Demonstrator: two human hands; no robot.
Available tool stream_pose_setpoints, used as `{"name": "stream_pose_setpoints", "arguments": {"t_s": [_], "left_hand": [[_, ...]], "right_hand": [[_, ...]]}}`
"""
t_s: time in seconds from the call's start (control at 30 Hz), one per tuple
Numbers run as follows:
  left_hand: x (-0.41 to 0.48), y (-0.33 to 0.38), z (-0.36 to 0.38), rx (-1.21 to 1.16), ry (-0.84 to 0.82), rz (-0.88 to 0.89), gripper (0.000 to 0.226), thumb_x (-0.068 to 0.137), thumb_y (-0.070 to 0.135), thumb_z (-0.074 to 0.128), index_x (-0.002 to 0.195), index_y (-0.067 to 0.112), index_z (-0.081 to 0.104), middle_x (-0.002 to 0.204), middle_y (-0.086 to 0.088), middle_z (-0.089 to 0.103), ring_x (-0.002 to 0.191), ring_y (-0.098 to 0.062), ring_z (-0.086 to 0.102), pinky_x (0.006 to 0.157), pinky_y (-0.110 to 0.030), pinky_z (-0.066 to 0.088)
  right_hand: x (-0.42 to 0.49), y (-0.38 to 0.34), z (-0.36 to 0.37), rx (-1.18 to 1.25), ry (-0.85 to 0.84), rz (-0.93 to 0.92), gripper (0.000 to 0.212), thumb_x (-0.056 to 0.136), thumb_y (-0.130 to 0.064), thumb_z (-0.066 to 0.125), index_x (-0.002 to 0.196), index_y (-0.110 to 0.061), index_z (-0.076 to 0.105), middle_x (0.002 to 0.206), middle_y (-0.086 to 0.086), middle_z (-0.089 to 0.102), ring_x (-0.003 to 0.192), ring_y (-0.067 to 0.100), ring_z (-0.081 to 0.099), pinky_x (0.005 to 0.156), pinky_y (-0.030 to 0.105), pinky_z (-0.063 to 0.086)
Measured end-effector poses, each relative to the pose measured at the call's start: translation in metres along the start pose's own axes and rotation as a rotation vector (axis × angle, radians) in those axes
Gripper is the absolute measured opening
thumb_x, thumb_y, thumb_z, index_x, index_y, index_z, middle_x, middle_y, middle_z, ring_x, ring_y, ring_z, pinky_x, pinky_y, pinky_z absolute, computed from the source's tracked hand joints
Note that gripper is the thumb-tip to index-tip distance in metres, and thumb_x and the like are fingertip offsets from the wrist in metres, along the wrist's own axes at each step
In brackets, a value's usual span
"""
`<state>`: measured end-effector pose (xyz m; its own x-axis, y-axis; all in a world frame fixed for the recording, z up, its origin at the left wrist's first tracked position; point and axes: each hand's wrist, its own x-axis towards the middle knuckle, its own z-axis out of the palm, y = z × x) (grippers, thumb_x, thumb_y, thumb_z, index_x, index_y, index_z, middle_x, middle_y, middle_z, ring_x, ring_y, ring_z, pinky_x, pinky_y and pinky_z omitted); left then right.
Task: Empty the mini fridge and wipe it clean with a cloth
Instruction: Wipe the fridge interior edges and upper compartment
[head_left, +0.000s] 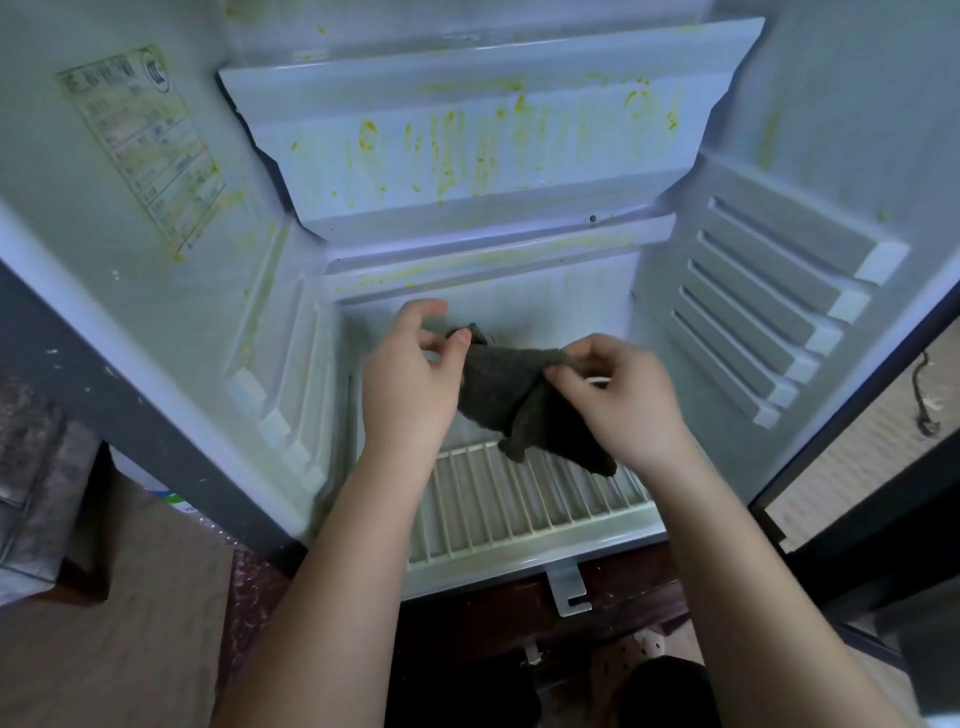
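The mini fridge (156, 291) stands open in front of me, its white inside walls and back panel smeared with yellow-green stains. A white wire shelf (524, 499) lies at the bottom. Above the shelf, a dark grey cloth (498, 389) hangs between both my hands. My left hand (410, 379) pinches the cloth's upper left corner with thumb and fingers. My right hand (618, 395) pinches its upper right edge. No food or containers show inside the fridge.
A rating label (140, 150) is stuck on the left inner wall. Ribbed shelf rails (753, 322) line the right wall. The fridge door (883, 467) stands open at right. A metal hinge bracket (569, 590) juts out below the front edge, over a dark wooden stand.
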<state>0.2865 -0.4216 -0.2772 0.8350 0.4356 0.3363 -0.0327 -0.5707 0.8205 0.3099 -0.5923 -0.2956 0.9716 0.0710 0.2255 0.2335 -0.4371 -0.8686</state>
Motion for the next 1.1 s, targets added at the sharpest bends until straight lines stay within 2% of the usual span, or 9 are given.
{"name": "stream_pose_setpoints", "arguments": {"t_s": [0.27,0.43,0.5,0.6,0.7,0.8,0.93,1.0,1.1], "left_hand": [[0.001,0.008,0.007,0.326,0.2,0.473,0.029,0.086,0.009,0.056,0.113,0.003,0.062,0.105,-0.014,0.062,0.1,-0.034,0.059,0.087,-0.033,0.039],[-0.013,0.005,0.01,0.374,0.13,0.558,0.031,0.082,0.003,0.06,0.113,0.003,0.063,0.11,-0.014,0.061,0.103,-0.032,0.057,0.092,-0.034,0.04],[-0.019,0.005,0.004,0.389,0.106,0.584,0.031,0.083,0.001,0.061,0.114,0.003,0.064,0.112,-0.014,0.061,0.106,-0.032,0.057,0.094,-0.036,0.043],[-0.029,0.005,-0.013,0.4,0.116,0.565,0.032,0.083,0.0,0.062,0.115,0.002,0.063,0.116,-0.015,0.06,0.11,-0.032,0.057,0.097,-0.036,0.043],[-0.047,0.013,-0.033,0.393,0.135,0.551,0.032,0.084,-0.001,0.06,0.116,0.002,0.063,0.118,-0.014,0.06,0.112,-0.03,0.057,0.099,-0.032,0.043],[-0.066,0.033,-0.06,0.375,0.182,0.651,0.03,0.085,-0.007,0.057,0.113,0.0,0.066,0.116,-0.015,0.062,0.113,-0.03,0.058,0.102,-0.033,0.044],[-0.092,0.045,-0.1,0.465,0.569,0.802,0.025,0.082,-0.009,0.06,0.103,0.002,0.068,0.108,-0.018,0.066,0.107,-0.032,0.058,0.102,-0.035,0.042],[-0.093,0.042,-0.114,0.52,0.819,0.731,0.033,0.081,0.001,0.065,0.114,0.005,0.059,0.121,-0.018,0.058,0.112,-0.034,0.05,0.107,-0.034,0.035],[-0.077,0.033,-0.115,0.358,0.77,0.56,0.068,0.084,0.014,0.069,0.139,-0.003,0.035,0.145,-0.026,0.03,0.137,-0.032,0.031,0.114,-0.046,0.028]], "right_hand": [[0.04,-0.009,-0.016,0.398,0.666,0.279,0.016,0.077,-0.027,0.059,0.066,-0.017,0.052,0.062,-0.003,0.053,0.061,0.014,0.049,0.07,0.033,0.048],[0.066,-0.018,0.005,0.549,0.892,0.193,0.01,0.088,-0.012,0.053,0.094,-0.007,0.06,0.079,-0.007,0.057,0.069,0.001,0.051,0.072,0.012,0.042],[0.068,-0.017,0.012,0.483,0.839,0.103,0.032,0.088,-0.009,0.05,0.119,-0.005,0.059,0.108,-0.002,0.061,0.1,0.006,0.057,0.086,0.003,0.035],[0.07,-0.007,0.014,0.201,0.587,-0.049,0.065,0.08,0.002,0.05,0.144,-0.007,0.039,0.149,0.007,0.036,0.138,0.017,0.033,0.103,0.001,0.018],[0.065,-0.009,0.017,-0.043,0.47,-0.127,0.078,0.073,0.009,0.045,0.148,-0.009,0.033,0.156,0.009,0.027,0.138,0.028,0.029,0.111,0.015,0.015],[0.05,-0.019,0.032,-0.17,0.324,-0.283,0.076,0.074,0.012,0.048,0.147,-0.007,0.036,0.154,0.011,0.032,0.128,0.037,0.037,0.103,0.011,0.014],[0.037,-0.016,0.036,-0.116,0.236,-0.336,0.07,0.077,0.013,0.055,0.143,-0.005,0.042,0.149,0.011,0.04,0.131,0.034,0.041,0.106,0.014,0.019],[0.033,-0.01,0.03,-0.049,0.294,-0.27,0.066,0.08,0.013,0.053,0.142,-0.005,0.044,0.148,0.009,0.042,0.134,0.03,0.041,0.108,0.018,0.022],[0.034,0.0,0.021,0.023,0.365,-0.162,0.061,0.084,0.008,0.052,0.142,-0.009,0.045,0.148,0.006,0.043,0.136,0.023,0.04,0.113,0.027,0.029]]}}
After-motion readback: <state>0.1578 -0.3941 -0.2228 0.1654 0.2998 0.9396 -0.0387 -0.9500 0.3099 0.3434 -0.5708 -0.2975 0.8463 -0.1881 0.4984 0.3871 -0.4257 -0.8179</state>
